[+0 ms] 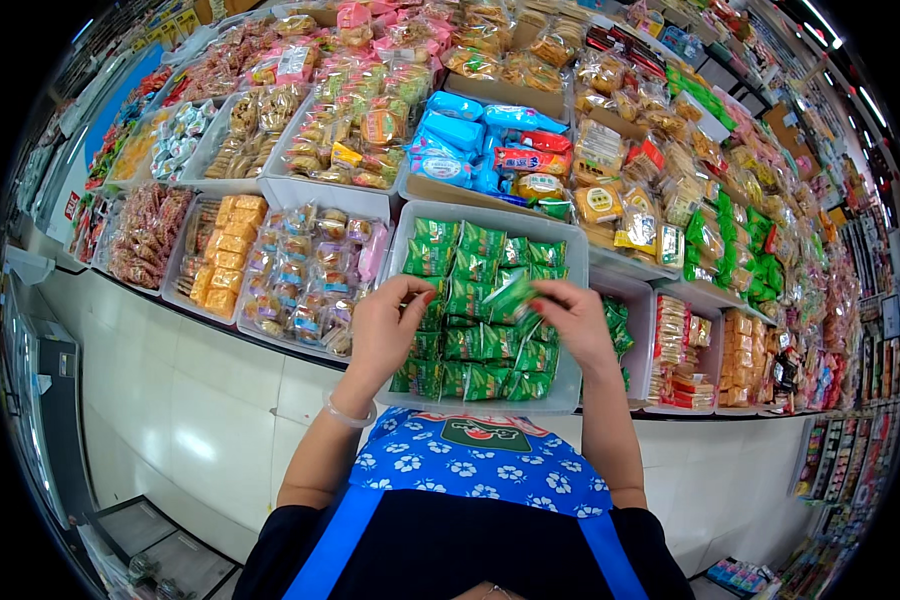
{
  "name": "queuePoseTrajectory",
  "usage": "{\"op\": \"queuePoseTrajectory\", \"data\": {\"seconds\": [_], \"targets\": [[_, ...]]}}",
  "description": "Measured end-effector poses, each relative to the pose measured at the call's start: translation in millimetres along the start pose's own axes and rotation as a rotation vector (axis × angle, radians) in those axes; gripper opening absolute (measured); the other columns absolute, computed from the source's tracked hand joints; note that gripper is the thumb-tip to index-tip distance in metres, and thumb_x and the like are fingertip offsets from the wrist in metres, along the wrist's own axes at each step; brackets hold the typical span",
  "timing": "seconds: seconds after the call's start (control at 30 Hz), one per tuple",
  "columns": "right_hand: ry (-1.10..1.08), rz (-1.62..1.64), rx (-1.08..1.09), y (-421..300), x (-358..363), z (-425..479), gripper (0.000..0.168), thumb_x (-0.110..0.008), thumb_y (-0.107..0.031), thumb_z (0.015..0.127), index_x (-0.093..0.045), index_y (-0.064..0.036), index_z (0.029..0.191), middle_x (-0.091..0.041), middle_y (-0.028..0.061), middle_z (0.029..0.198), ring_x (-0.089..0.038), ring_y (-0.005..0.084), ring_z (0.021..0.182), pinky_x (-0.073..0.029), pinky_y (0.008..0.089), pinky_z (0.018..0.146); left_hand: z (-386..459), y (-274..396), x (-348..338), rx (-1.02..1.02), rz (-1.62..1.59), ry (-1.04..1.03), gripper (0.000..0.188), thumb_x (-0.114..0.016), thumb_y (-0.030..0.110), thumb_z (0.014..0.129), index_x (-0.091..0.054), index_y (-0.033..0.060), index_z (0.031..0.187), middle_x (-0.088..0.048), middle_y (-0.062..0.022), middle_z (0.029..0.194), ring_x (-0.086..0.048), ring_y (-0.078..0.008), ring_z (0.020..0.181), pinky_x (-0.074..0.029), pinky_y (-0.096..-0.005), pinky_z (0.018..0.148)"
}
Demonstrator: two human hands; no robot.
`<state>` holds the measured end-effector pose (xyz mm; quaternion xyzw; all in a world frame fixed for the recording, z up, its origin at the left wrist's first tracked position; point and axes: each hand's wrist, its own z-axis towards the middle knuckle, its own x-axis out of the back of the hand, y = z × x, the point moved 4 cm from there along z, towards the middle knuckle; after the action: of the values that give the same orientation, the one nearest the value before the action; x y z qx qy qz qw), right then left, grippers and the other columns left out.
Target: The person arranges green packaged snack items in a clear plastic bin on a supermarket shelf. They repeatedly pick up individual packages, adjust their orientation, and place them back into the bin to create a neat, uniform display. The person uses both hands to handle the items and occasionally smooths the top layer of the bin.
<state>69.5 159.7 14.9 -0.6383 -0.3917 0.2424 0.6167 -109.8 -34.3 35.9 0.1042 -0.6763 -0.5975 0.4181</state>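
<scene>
A translucent plastic bin (581,247) stands before me, filled with rows of small green snack packets (471,300). My right hand (577,315) pinches one green packet (511,298) between thumb and fingers. That packet is tilted and slightly blurred above the rows. On the bin's left side, my left hand (386,326) has its thumb and index finger close together, at the edge of a packet in the left column. Whether those fingertips grip it is hard to see. A pale bangle circles the left wrist.
Left of the bin is a box of wrapped small cakes (300,270); beyond it sit orange-wrapped blocks (229,251). Blue packages (454,135) fill a carton behind. To the right, another bin (641,330) holds green packets. A blue flowered apron (480,469) touches the front edge area.
</scene>
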Motion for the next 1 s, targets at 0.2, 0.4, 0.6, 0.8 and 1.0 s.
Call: {"op": "queuePoseTrajectory", "data": {"seconds": [0.2, 0.4, 0.6, 0.8, 1.0], "targets": [[-0.167, -0.221, -0.186, 32, -52, 9, 0.021, -0.075, -0.009, 0.080, -0.072, -0.003, 0.100, -0.069, 0.0090, 0.079, -0.064, 0.0138, 0.067, -0.049, 0.0299, 0.059, -11, 18, -15, -0.481, 0.391, -0.037, 0.016, -0.068, 0.006, 0.078, -0.071, 0.0065, 0.094, -0.069, -0.0071, 0.098, -0.063, -0.0261, 0.092, -0.052, -0.0368, 0.080], [0.038, -0.661, 0.154, 15, -64, 1, 0.017, -0.079, -0.016, 0.073, -0.070, -0.008, 0.086, -0.062, 0.0103, 0.086, -0.063, 0.0308, 0.080, -0.050, 0.0407, 0.069, -15, 5, -24, -0.550, 0.565, -0.171, 0.027, -0.072, 0.007, 0.072, -0.072, 0.0075, 0.098, -0.066, -0.0059, 0.110, -0.058, -0.0275, 0.103, -0.049, -0.0382, 0.089], [0.023, -0.653, 0.229, 23, -60, 2, 0.013, -0.076, -0.014, 0.076, -0.067, -0.007, 0.082, -0.060, 0.0098, 0.087, -0.063, 0.0305, 0.079, -0.050, 0.0414, 0.068, -16, -1, -30, -0.542, 0.607, -0.203, 0.030, -0.074, 0.010, 0.070, -0.073, 0.0087, 0.100, -0.065, -0.0051, 0.110, -0.057, -0.0267, 0.103, -0.049, -0.0374, 0.089], [0.013, -0.688, 0.328, 23, -65, 1, 0.009, -0.073, -0.012, 0.078, -0.068, -0.008, 0.084, -0.060, 0.0092, 0.087, -0.063, 0.0290, 0.081, -0.051, 0.0400, 0.069, -13, 0, -34, -0.535, 0.623, -0.199, 0.026, -0.074, 0.010, 0.070, -0.072, 0.0086, 0.095, -0.064, -0.0048, 0.106, -0.056, -0.0258, 0.102, -0.048, -0.0381, 0.087], [0.438, -0.636, 0.427, -31, 28, -17, 0.008, -0.072, -0.003, 0.079, -0.070, -0.003, 0.087, -0.066, 0.0074, 0.081, -0.063, 0.0182, 0.071, -0.050, 0.0295, 0.064, -15, 16, -28, -0.500, 0.654, -0.206, 0.026, -0.075, 0.007, 0.069, -0.071, 0.0071, 0.095, -0.064, -0.0053, 0.104, -0.057, -0.0271, 0.098, -0.049, -0.0394, 0.085]]}}
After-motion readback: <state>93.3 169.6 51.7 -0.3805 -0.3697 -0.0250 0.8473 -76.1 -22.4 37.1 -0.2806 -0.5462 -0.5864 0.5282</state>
